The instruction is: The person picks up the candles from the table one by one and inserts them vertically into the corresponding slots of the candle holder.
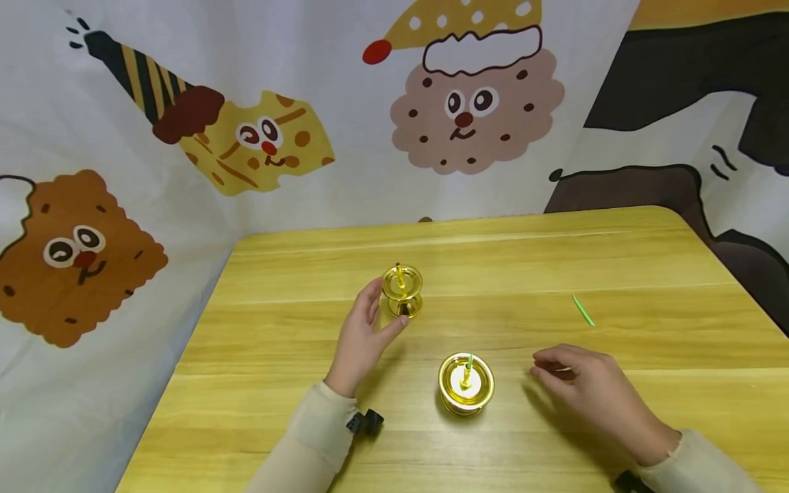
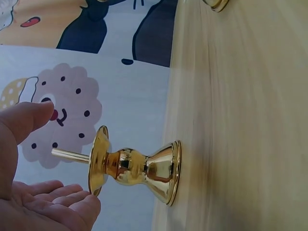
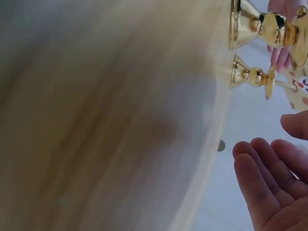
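A gold candle holder (image 1: 403, 305) stands upright toward the back of the table, a thin tube rising from its dish. Around its left side is my left hand (image 1: 364, 335), thumb and fingers spread. In the left wrist view the thumb is apart from the candle holder (image 2: 127, 166), and the fingers lie close to the dish rim; whether they touch it I cannot tell. A second gold candle holder (image 1: 465, 404) stands nearer, with a green tip (image 1: 470, 359) showing at its tube. To its right, my right hand (image 1: 594, 394) hovers with loosely bent fingers, holding nothing.
A thin green stick (image 1: 583, 311) lies on the wooden table (image 1: 277, 274), beyond my right hand. Behind the table hangs a white cloth (image 1: 345, 192) printed with cartoon biscuits. The table's left edge runs beside my left arm.
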Demonstrator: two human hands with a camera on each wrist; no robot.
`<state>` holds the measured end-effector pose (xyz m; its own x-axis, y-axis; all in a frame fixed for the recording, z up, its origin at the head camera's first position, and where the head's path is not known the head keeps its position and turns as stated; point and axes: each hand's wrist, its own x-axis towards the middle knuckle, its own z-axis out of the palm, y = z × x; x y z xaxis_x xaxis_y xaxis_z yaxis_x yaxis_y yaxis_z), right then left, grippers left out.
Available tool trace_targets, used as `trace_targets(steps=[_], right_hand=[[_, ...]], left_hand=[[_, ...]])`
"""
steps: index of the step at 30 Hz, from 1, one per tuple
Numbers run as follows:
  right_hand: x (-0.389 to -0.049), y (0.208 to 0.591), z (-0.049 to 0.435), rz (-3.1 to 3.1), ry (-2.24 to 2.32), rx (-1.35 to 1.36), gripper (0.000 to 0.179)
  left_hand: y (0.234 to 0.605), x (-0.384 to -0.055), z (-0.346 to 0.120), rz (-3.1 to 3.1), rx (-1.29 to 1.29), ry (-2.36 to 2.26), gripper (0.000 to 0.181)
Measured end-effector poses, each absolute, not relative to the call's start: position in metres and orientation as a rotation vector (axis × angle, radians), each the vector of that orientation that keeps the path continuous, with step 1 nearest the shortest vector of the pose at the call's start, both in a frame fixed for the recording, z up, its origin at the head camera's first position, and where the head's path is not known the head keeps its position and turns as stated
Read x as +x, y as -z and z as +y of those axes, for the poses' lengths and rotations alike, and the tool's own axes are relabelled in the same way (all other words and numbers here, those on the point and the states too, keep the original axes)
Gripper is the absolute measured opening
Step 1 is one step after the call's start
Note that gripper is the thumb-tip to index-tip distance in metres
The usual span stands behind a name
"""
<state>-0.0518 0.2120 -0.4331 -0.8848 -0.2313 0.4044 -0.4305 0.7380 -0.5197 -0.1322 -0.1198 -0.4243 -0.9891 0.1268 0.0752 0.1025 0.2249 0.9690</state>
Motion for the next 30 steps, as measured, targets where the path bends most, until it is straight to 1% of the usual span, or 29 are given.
trace_targets(steps=[9, 18, 24, 30], right_hand=[[-0.051, 0.436, 0.226, -2.682, -0.817, 0.449, 0.021], [-0.057, 0.438, 0.242, -2.748, -0.646, 0.39, 0.018], [-0.064, 0.438, 0.253, -2.79, -0.613, 0.352, 0.016], [-0.074, 0.437, 0.261, -2.878, -0.611, 0.3, 0.016]], left_hand=[[0.43, -0.146, -0.117, 2.508, 0.204, -1.894, 0.09], [0.437, -0.16, -0.113, 2.502, 0.142, -1.879, 0.092], [0.439, -0.166, -0.111, 2.495, 0.126, -1.887, 0.092], [0.44, -0.171, -0.11, 2.485, 0.125, -1.875, 0.095]])
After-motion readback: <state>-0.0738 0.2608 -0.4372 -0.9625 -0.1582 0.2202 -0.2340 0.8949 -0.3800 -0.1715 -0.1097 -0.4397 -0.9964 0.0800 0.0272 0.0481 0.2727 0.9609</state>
